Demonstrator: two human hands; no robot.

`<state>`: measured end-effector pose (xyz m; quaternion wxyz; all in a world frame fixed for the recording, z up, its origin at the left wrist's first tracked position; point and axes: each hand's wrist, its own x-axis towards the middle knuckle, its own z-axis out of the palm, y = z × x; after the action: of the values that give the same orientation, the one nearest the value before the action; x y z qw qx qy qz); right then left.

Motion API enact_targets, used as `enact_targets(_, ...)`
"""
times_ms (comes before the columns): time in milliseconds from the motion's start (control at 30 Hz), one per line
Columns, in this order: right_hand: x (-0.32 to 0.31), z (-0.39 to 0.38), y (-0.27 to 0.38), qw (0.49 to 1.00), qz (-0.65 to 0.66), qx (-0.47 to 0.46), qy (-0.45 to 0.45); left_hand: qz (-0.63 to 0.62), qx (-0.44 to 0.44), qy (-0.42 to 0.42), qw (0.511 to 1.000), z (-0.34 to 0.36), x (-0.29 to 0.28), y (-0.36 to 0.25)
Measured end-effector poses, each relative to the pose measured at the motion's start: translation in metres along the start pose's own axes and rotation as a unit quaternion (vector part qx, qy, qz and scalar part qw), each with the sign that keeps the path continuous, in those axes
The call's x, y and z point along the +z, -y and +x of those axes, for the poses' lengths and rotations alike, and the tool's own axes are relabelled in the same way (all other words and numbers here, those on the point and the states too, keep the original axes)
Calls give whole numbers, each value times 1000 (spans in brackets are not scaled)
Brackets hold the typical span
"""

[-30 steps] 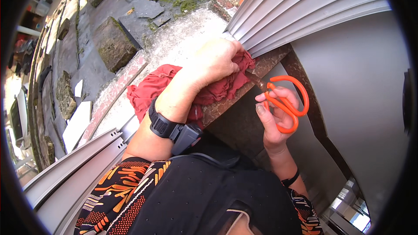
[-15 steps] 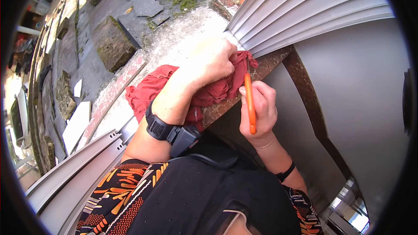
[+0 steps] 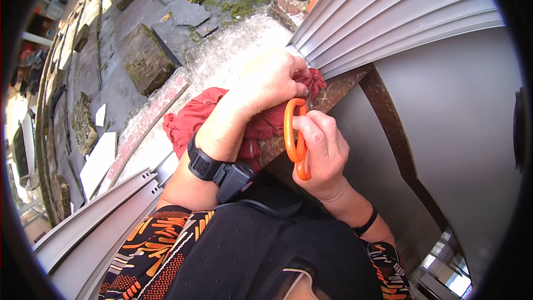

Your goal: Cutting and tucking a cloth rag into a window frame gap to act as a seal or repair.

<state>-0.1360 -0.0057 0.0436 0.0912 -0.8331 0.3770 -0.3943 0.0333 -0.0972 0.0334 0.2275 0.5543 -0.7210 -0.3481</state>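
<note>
A crumpled red cloth (image 3: 201,112) lies over the brown stone sill (image 3: 341,87). My left hand (image 3: 270,80) rests on it, fingers curled and closed on the fabric near its far right end. Just to the right and nearer to me, my right hand (image 3: 326,155) holds scissors (image 3: 290,136) by their orange loop handles. Both loops show, turned toward my left hand. The blades point away toward the bunched cloth and are hard to make out; whether they touch it I cannot tell.
Grey ribbed metal panels (image 3: 388,16) rise at the far right, beside a smooth grey panel (image 3: 455,105). Beyond the sill lies a slate roof with a mossy stone block (image 3: 149,58). Metal window track (image 3: 100,208) runs at the lower left.
My right hand has turned the scissors, so the loops that were edge-on now show open and tilt left. The blade is less visible. My left hand stays on the cloth, its fingers slightly shifted.
</note>
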Motion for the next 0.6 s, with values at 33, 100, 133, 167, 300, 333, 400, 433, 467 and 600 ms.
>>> enact_targets(33,-1,-1,4,1000,3,-14,-1,-1,5,-6,1000,-1,0,-2)
enact_targets(100,2,-2,-2,1000,-2,-22,-22,-6,26,-34,999,3,7,5)
enact_targets(133,4,-3,-6,999,-5,-26,-34,-9,38,-48,998,4,9,7)
enact_targets(167,4,-6,-11,999,-5,-17,-45,2,21,-27,999,4,12,6)
enact_targets(300,6,-4,-13,999,-8,-11,-53,52,65,-59,995,6,19,19)
enact_targets(333,7,-6,-16,999,-7,-11,-48,35,65,-81,994,6,19,16)
enact_targets(400,9,-10,-22,999,-4,-12,-41,11,62,-80,995,7,17,12)
enact_targets(433,9,-11,-22,999,13,-12,-34,4,60,-57,997,7,15,11)
enact_targets(467,8,-11,-23,999,30,-12,-27,-2,57,-33,998,8,14,10)
enact_targets(600,0,-7,-23,995,96,15,-33,22,61,-14,998,8,17,17)
